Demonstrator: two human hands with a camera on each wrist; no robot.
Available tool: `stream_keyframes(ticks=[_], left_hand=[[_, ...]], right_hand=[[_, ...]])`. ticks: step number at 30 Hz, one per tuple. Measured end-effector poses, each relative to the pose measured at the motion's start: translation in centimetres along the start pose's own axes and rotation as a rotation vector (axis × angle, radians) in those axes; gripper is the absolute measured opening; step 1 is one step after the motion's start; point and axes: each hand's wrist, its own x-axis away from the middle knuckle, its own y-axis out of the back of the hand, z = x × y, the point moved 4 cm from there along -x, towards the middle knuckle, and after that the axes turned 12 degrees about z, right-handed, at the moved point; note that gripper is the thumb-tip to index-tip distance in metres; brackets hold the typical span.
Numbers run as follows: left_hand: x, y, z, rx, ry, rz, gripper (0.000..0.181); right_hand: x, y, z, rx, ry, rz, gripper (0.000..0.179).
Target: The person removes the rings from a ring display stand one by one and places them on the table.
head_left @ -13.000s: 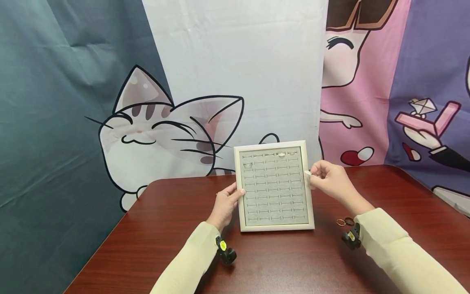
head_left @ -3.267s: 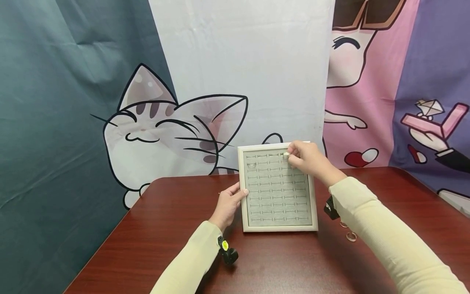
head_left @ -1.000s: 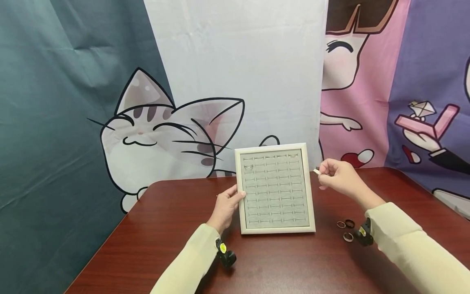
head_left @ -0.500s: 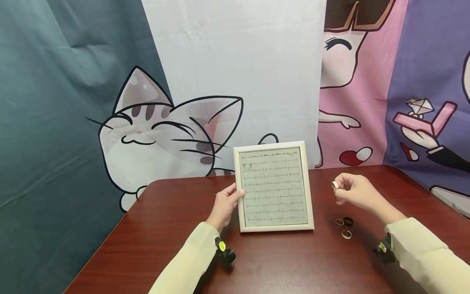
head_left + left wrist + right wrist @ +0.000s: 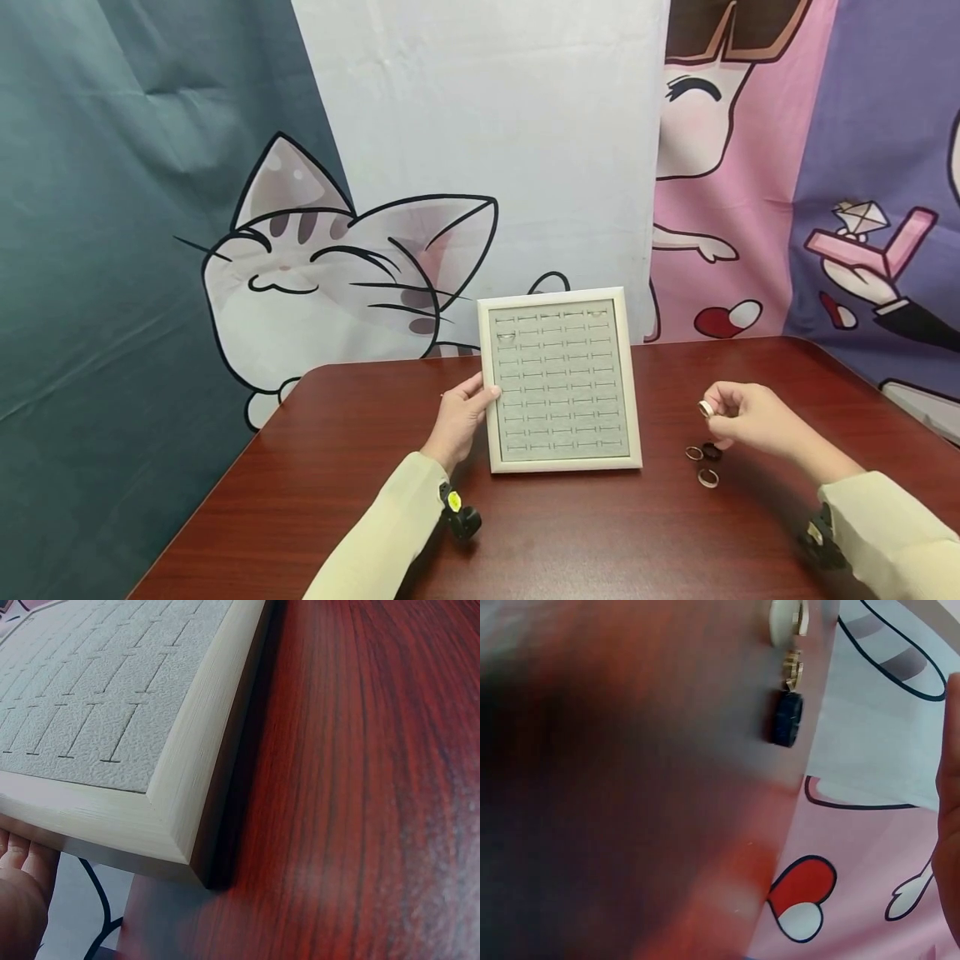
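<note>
My left hand (image 5: 457,421) grips the left edge of a white-framed ring display board (image 5: 632,400), thumb on the front. The board stands tilted up on the table, its grey pad lined with slots. A silver ring (image 5: 506,336) sits at the left of the second row, and a faint gold-toned ring (image 5: 596,313) at the top right. Right of the board, my right hand (image 5: 753,417) pinches a wide pale ring (image 5: 706,409) between thumb and fingers. Just below it on the table lie a black ring (image 5: 712,452), a thin gold ring (image 5: 693,453) and a silver ring (image 5: 708,478).
The reddish-brown wooden table (image 5: 360,500) extends around the board. Behind its far edge hangs a backdrop cloth (image 5: 502,108) with cartoon figures. Each wrist carries a small black camera, such as the left wrist camera (image 5: 463,521).
My right hand has taken the pale ring from the board's top row and carried it right and down toward the loose rings. A silver ring has joined those on the table since the earliest frame.
</note>
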Motion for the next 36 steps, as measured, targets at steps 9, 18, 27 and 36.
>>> stream_keyframes(ticks=[9, 18, 27, 36], left_hand=[[0.0, 0.0, 0.1, -0.006, -0.001, -0.003, 0.044], [0.0, 0.1, 0.2, -0.002, 0.004, -0.008, 0.044], [0.0, 0.0, 0.2, 0.016, -0.004, -0.013, 0.043], [-0.1, 0.1, 0.3, 0.007, -0.013, -0.002, 0.046]], right_hand=[[1.8, -0.1, -0.9, -0.041, 0.007, -0.002, 0.011], [2.8, -0.3, -1.7, -0.118, 0.033, 0.079, 0.009], [3.2, -1.0, -2.7, -0.176, -0.017, 0.271, 0.012], [3.4, -1.5, -3.5, -0.165, -0.089, 0.324, 0.02]])
